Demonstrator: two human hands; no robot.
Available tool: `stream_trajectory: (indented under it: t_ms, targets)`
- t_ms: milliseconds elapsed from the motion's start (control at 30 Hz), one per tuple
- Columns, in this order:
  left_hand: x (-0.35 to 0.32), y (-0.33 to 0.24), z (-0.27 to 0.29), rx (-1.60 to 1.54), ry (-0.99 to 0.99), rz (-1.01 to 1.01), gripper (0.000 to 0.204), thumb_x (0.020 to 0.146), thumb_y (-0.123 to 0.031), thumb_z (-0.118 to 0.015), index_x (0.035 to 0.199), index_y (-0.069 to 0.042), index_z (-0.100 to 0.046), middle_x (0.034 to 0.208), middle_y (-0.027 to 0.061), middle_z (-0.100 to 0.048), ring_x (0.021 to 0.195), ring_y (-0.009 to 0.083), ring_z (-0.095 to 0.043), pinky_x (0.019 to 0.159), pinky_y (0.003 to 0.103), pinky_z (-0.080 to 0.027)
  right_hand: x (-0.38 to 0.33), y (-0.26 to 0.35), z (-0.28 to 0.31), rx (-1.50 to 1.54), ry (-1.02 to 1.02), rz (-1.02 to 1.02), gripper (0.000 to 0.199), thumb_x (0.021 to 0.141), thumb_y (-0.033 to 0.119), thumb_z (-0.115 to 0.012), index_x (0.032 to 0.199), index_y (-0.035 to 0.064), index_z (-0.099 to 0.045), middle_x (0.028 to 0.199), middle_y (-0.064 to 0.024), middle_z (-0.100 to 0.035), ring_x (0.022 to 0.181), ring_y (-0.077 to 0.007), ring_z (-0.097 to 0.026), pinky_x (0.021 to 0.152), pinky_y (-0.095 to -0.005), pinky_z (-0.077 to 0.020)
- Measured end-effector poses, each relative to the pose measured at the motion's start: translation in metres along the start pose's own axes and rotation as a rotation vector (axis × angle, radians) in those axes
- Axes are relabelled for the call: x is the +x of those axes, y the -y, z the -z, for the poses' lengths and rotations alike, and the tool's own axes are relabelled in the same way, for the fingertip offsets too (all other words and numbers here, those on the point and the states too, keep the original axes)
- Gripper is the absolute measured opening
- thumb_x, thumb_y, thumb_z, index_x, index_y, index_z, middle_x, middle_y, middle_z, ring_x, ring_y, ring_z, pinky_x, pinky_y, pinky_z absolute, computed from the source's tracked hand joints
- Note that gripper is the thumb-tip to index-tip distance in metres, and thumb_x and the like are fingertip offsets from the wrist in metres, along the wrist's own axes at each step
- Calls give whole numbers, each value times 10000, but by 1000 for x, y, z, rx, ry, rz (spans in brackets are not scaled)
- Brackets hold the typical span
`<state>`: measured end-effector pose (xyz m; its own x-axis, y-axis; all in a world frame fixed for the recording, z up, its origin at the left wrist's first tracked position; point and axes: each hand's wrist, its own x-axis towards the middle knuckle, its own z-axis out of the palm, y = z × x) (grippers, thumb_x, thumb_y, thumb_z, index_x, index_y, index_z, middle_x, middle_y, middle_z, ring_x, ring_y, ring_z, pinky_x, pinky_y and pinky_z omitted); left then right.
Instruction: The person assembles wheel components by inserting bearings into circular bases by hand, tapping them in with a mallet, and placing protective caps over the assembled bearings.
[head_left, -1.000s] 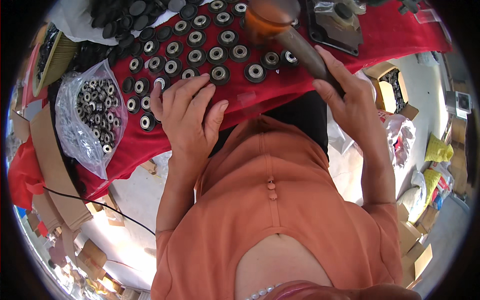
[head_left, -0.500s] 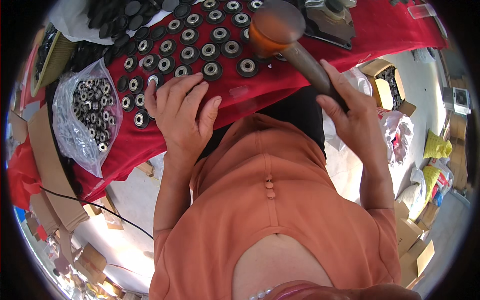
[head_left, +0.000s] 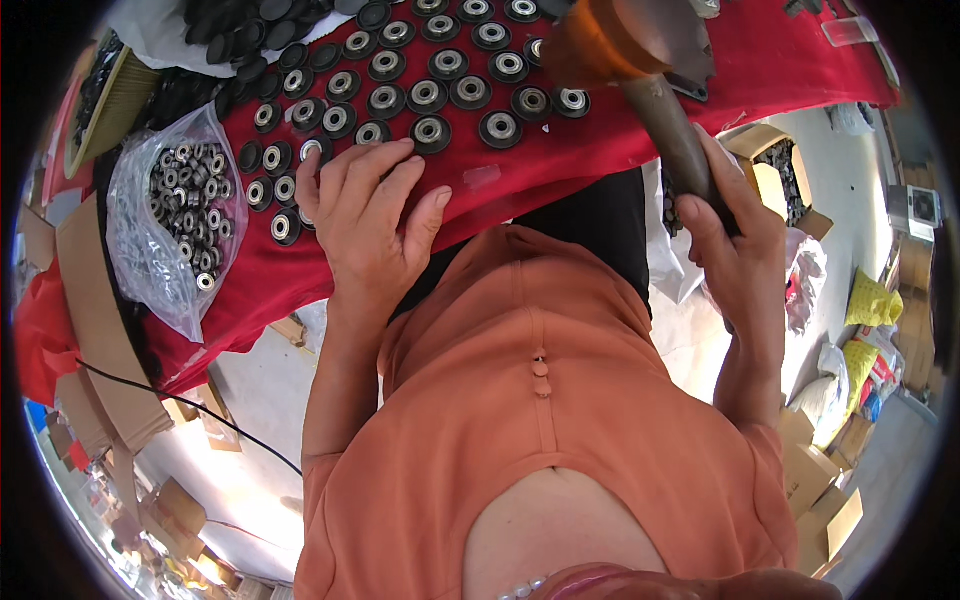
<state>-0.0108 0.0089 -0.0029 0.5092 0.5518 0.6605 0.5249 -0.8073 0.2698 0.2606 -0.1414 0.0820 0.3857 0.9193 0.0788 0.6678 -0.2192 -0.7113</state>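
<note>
My right hand is wrapped round the dark handle of a mallet. Its orange-brown head is blurred and raised over the right side of the red cloth. Rows of black round caps with metal bearings seated in their middles cover the cloth. At the near edge of these rows, my left hand lies with fingers apart and thumb out, its fingertips close to several of the caps. It covers part of a few pieces, and no held object shows in it.
A clear plastic bag of loose bearings lies to the left of my left hand. Black caps are heaped on white plastic at the back left. A cardboard box of dark parts stands on the floor at right. A black cable crosses at lower left.
The mallet and my right hand have moved right, with the hand nearer my body and the mallet head larger in view. My left hand has barely shifted.
</note>
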Motion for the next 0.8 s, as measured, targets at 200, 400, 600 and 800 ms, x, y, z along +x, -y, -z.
stream_trajectory:
  t_ms: [200, 400, 600, 800]
  targets:
    - [0, -1, 0, -33, -28, 4, 276, 796, -240, -811, 994, -76, -711, 1083, 41, -699, 1022, 254, -632, 1091, 506, -331, 10, -6, -18, -100, 83, 146, 532, 924, 179, -745, 1412, 60, -571, 1003, -227, -715, 770, -254, -674, 777, -313, -533]
    - [-2, 1, -1, -42, -43, -1, 276, 785, -228, -813, 987, -69, -714, 1080, 47, -695, 1015, 255, -630, 1093, 504, -327, -6, 14, -13, 7, 89, 203, 538, 930, 204, -743, 1420, 72, -565, 988, -229, -713, 808, -267, -710, 758, -317, -537]
    - [-1, 2, 0, -68, -65, 11, 257, 785, -202, -803, 984, -64, -719, 1082, 50, -701, 1018, 255, -627, 1085, 494, -337, 10, 10, -15, -42, 111, 123, 553, 918, 205, -757, 1422, 73, -572, 1066, -226, -716, 838, -230, -720, 791, -322, -544]
    - [-6, -4, 4, -88, -89, 11, 267, 767, -196, -809, 973, -55, -715, 1067, 59, -689, 1008, 259, -625, 1085, 495, -342, 27, 15, -39, -55, 74, 218, 538, 933, 237, -734, 1422, 88, -566, 1044, -225, -711, 833, -305, -719, 778, -339, -543]
